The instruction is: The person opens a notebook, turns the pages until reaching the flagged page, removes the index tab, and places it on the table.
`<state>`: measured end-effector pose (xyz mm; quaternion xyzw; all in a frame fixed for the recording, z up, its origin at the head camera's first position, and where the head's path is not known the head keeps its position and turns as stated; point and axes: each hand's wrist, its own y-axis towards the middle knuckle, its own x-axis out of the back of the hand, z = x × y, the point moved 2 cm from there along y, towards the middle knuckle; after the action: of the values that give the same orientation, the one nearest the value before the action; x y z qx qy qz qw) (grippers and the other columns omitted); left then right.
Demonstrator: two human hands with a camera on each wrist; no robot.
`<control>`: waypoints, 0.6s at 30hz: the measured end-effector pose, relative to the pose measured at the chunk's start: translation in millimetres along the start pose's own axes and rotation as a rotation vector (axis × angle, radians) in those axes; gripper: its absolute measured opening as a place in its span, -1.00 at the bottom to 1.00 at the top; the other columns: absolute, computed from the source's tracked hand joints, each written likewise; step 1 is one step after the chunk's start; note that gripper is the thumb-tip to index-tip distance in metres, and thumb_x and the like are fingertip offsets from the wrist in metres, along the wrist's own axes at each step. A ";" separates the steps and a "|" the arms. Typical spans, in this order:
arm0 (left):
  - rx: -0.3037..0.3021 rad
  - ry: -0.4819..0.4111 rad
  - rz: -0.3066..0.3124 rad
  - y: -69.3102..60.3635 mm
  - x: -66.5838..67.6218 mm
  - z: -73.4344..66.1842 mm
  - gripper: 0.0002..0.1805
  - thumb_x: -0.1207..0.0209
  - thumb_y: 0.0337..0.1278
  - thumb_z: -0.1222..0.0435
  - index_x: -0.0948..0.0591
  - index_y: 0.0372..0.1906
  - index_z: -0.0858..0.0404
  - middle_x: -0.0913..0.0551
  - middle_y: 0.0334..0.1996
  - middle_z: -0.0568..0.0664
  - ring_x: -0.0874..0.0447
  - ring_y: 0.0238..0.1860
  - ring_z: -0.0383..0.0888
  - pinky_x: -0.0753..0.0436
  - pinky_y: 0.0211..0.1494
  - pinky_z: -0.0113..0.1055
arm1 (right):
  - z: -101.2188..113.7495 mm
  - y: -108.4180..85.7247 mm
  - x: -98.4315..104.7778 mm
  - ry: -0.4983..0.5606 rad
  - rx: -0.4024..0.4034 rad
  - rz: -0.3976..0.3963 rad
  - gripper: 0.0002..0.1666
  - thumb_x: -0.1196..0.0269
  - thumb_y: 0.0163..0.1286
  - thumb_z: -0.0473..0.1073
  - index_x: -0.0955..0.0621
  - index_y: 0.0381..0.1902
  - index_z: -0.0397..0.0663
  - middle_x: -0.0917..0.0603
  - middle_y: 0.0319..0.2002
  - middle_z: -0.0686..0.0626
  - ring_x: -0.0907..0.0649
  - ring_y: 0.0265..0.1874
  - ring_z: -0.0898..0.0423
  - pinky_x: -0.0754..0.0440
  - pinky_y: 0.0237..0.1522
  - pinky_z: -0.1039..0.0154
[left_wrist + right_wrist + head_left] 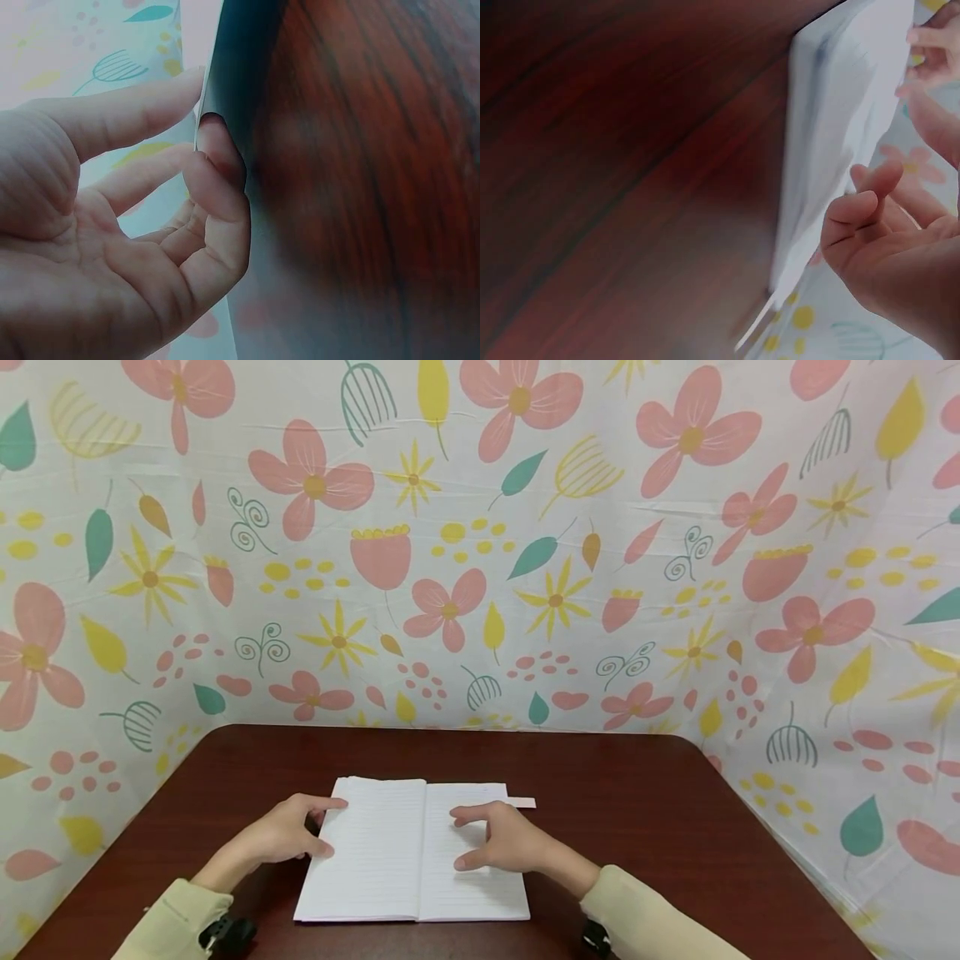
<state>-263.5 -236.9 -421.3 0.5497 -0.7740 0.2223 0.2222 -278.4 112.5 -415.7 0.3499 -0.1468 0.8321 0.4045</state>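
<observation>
Notebook [375,881] lies open on the tabletop [660,843], roughly midway between its left and right edges, clear of the far edge; near edge out of frame. Opening judged done: spine line visible, left page [378,835] and right page [472,897] both spread, ruled, no writing made out. Left hand [281,831] grips the notebook's outer left side; left wrist view shows digits on both faces of that side. Cannot tell whether it is raised off the tabletop. Right hand [510,842] is over the right page, thumb and index apart, other fingers loosely bent, nothing seen held; contact with the paper unclear. White strip [523,802] juts out past the right page, toward the tabletop's far right corner. Not yet done, on present evidence: closing the notebook. Any further handling left cannot be judged.
</observation>
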 end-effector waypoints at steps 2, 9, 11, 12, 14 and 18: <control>0.003 0.000 -0.004 -0.6 -0.2 -0.7 -0.23 -0.50 -0.03 0.57 -0.54 0.39 0.48 -0.50 -0.30 0.11 -0.30 -0.62 -0.10 -0.45 -0.51 -0.25 | -6.3 -6.5 6.3 -0.016 -0.008 0.000 -0.19 -0.62 0.18 -0.17 -0.61 0.38 -0.22 -0.74 0.14 -0.12 -0.30 -0.72 0.25 -0.43 -0.52 0.34; 0.006 0.009 -0.015 -0.7 -0.8 -0.1 -0.23 -0.49 -0.02 0.58 -0.54 0.39 0.48 -0.49 -0.30 0.10 -0.36 -0.60 -0.08 -0.48 -0.50 -0.24 | -24.8 -26.3 24.2 -0.049 -0.035 -0.037 -0.16 -0.63 0.16 -0.15 -0.61 0.37 -0.27 -0.72 0.02 -0.09 -0.28 -0.66 0.25 -0.35 -0.52 0.31; 0.011 0.016 -0.020 -0.7 -1.2 0.2 -0.24 -0.50 -0.03 0.57 -0.54 0.39 0.48 -0.49 -0.30 0.10 -0.36 -0.60 -0.08 -0.49 -0.49 -0.24 | -29.4 -30.9 27.7 -0.065 -0.044 -0.040 -0.16 -0.64 0.16 -0.14 -0.60 0.37 -0.28 -0.70 0.00 -0.07 -0.27 -0.64 0.24 -0.35 -0.51 0.30; 0.015 0.017 -0.021 -0.8 -1.2 0.2 -0.24 -0.50 -0.03 0.57 -0.55 0.39 0.47 -0.48 -0.30 0.10 -0.36 -0.60 -0.08 -0.49 -0.49 -0.24 | -31.5 -33.1 29.1 -0.075 -0.048 -0.040 -0.15 -0.64 0.16 -0.13 -0.60 0.37 -0.29 -0.69 0.00 -0.07 -0.31 -0.62 0.23 -0.38 -0.48 0.29; 0.018 0.019 -0.024 -1.1 -1.2 -0.2 -0.24 -0.50 -0.03 0.57 -0.55 0.38 0.47 -0.47 -0.29 0.10 -0.36 -0.60 -0.08 -0.50 -0.49 -0.24 | -34.8 -37.5 31.6 -0.091 -0.057 -0.041 -0.13 -0.65 0.15 -0.12 -0.60 0.37 -0.30 -0.68 0.00 -0.06 -0.44 -0.49 0.19 -0.47 -0.36 0.26; 0.011 0.017 -0.027 -1.2 -0.7 -1.8 -0.25 -0.50 -0.03 0.58 -0.55 0.37 0.49 -0.46 -0.29 0.11 -0.36 -0.59 -0.08 -0.49 -0.49 -0.25 | -38.8 -45.9 35.7 -0.116 -0.060 -0.041 -0.10 -0.66 0.12 -0.10 -0.59 0.37 -0.32 -0.64 0.04 -0.10 -0.60 -0.04 -0.03 -0.58 -0.04 0.09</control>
<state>-262.0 -235.6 -420.2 0.5595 -0.7633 0.2282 0.2285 -276.1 182.2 -420.1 0.3881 -0.1877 0.7971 0.4227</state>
